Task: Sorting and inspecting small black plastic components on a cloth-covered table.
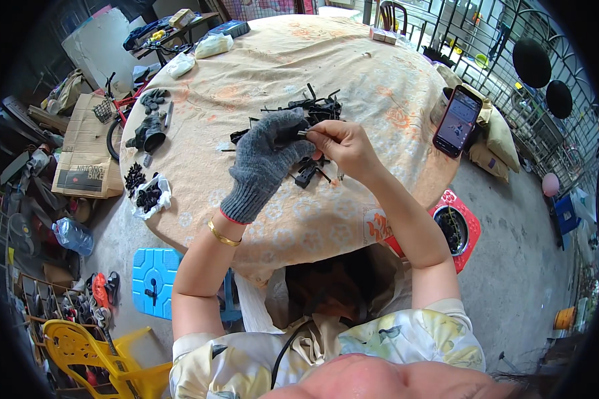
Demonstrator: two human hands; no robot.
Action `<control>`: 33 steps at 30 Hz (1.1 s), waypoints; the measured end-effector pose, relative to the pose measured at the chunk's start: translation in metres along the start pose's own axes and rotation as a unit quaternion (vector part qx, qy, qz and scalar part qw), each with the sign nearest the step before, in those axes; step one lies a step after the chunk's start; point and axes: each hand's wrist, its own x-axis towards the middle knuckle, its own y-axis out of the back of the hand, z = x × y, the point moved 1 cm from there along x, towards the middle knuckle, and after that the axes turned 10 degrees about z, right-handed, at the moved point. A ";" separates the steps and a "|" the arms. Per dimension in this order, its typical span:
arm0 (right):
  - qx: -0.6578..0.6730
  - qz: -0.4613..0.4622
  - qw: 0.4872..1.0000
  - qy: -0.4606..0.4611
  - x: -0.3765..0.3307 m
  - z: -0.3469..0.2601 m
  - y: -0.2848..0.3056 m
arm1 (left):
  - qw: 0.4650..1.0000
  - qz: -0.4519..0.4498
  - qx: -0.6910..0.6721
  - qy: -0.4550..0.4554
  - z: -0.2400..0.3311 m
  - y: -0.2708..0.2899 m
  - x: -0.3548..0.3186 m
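My left hand [263, 159], in a grey knitted glove, is closed around a black piece [291, 128] over the middle of the cloth-covered table [279, 246]. Bare and pinching, my right hand [343, 147] meets it from the right. Between thumb and finger it grips a small silver-coloured piece [303, 133] that touches or nearly touches the black one; its exact kind is too small to make out. Just beyond both hands lies a heap of black plastic parts [323, 106] with thin stems. Nearer me, a loose black part [306, 176] rests below my right hand.
At the table's left are a white bag of small black pieces [154, 207], a loose pile of them [134, 177] and dark gloves [150, 133]. A phone [458, 121] stands at the right edge. Blue stool [154, 266] and yellow chair [80, 342] are lower left; red stool [469, 246] right.
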 end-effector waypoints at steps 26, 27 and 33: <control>0.105 -0.054 0.991 -0.068 -0.006 0.003 -0.007 | 0.990 -0.012 0.102 -0.100 0.004 0.011 -0.001; 0.105 -0.054 0.991 -0.068 -0.005 0.002 -0.006 | 0.991 -0.016 0.075 -0.106 0.002 0.010 0.000; 0.025 0.067 0.985 0.159 -0.004 -0.007 -0.003 | 0.988 -0.023 -0.152 -0.006 0.012 0.002 0.009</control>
